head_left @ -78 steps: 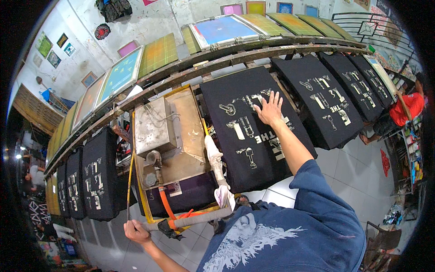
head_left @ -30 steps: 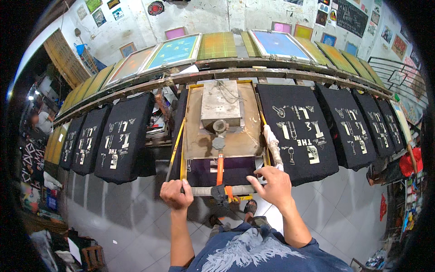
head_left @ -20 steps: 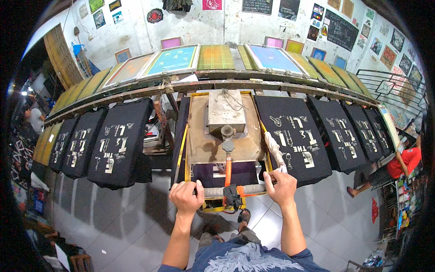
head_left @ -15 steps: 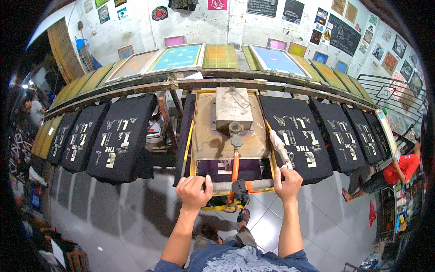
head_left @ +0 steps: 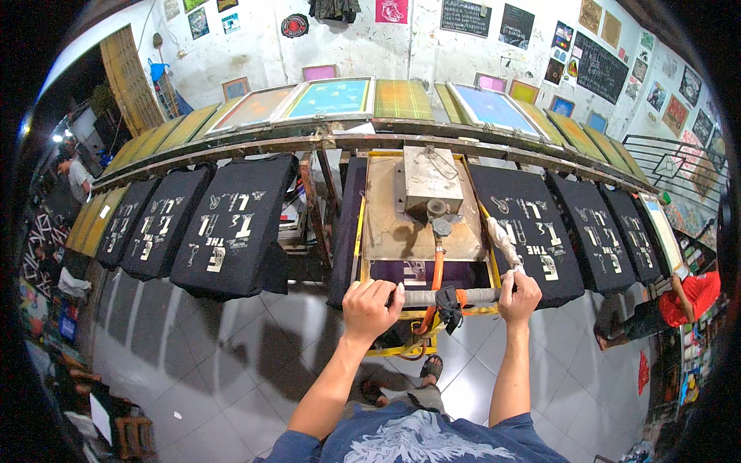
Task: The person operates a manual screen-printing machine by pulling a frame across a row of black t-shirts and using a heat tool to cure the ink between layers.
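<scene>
My left hand is closed around the left end of a cloth-wrapped handlebar. My right hand is closed at its right end, beside a whitish wrapped rod. The bar belongs to a yellow-framed heater with a wide metal plate and a metal box on top. An orange hose runs from a round grey fitting down past a black bundle tied at the bar. Under the plate lies a dark printed shirt, mostly hidden.
Black printed T-shirts hang over boards on both sides. Behind them, printing screens lean along a rack rail. A person in a red top stands far right, and another person far left. Grey floor tiles lie below.
The whole view has shifted, so the heater, shirts and my hands all sit further right in it. Both hands keep their grip. The person in red has shifted slightly against the shirts.
</scene>
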### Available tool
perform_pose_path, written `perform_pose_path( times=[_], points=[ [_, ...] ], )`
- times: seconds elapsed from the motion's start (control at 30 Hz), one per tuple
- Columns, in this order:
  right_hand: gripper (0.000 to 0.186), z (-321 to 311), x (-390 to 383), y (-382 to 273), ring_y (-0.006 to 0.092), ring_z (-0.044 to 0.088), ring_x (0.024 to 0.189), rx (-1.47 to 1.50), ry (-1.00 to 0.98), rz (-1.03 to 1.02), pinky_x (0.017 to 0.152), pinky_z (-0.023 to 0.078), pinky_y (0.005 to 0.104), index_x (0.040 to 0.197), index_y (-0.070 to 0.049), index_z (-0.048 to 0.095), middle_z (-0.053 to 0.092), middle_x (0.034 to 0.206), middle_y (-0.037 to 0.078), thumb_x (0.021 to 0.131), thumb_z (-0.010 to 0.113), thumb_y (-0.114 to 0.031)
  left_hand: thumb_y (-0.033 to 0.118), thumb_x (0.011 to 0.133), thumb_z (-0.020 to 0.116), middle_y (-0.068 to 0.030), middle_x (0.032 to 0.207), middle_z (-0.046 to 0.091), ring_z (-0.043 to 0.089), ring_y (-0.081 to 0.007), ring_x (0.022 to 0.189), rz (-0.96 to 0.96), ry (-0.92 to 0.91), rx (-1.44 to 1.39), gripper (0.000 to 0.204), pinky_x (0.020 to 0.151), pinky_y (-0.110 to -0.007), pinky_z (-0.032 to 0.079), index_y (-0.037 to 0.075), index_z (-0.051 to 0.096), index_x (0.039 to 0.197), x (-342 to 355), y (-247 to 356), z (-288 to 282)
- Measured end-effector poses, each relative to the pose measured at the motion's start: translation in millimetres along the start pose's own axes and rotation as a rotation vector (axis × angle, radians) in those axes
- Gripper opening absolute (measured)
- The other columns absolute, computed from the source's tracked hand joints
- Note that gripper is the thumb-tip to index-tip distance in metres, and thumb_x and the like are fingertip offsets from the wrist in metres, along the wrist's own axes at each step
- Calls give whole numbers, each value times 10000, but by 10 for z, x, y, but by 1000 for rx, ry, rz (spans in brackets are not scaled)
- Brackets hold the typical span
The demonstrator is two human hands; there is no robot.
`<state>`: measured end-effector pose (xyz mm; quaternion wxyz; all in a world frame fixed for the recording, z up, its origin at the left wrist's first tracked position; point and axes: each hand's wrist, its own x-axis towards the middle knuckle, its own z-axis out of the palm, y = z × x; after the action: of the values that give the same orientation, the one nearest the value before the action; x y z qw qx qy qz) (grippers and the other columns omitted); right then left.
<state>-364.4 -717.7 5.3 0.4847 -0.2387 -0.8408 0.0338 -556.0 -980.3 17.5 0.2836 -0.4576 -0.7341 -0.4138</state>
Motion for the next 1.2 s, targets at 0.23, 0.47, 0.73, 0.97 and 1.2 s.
perform_pose_path(
  times=[0.23,0.47,0.73,0.97,1.2],
  points=[
    [291,29,-4,-4,364,546,591,17,30,-6,575,411,473,663,-67,560,546,634,154,933,624,-154,201,888,714,-39,663,606,603,-244,625,15,6,31,206,604,-392,422,110,624,727,-35,-32,34],
    [283,21,-13,15,347,542,568,2,36,-10,565,407,458,656,-55,590,558,619,147,928,597,-131,201,894,704,-24,667,605,599,-232,628,33,7,37,216,612,-385,422,116,615,717,-27,-43,44],
    [279,18,5,3,349,536,559,13,54,-27,559,404,457,651,-48,586,554,616,151,919,590,-125,195,888,707,-34,654,599,598,-240,618,36,20,38,214,601,-388,421,116,612,714,-27,-37,51],
    [299,9,-3,-20,392,527,580,54,47,-6,559,397,493,648,-51,510,511,629,184,913,612,-147,192,885,704,-22,652,592,593,-232,618,38,16,52,211,598,-386,416,118,609,712,-26,-28,41],
    [291,22,-19,8,392,528,582,68,52,-7,562,398,494,647,-47,521,514,626,184,903,608,-155,209,885,715,-42,634,596,605,-250,608,-19,20,62,223,588,-396,424,119,607,712,-21,-3,57]
  ],
)
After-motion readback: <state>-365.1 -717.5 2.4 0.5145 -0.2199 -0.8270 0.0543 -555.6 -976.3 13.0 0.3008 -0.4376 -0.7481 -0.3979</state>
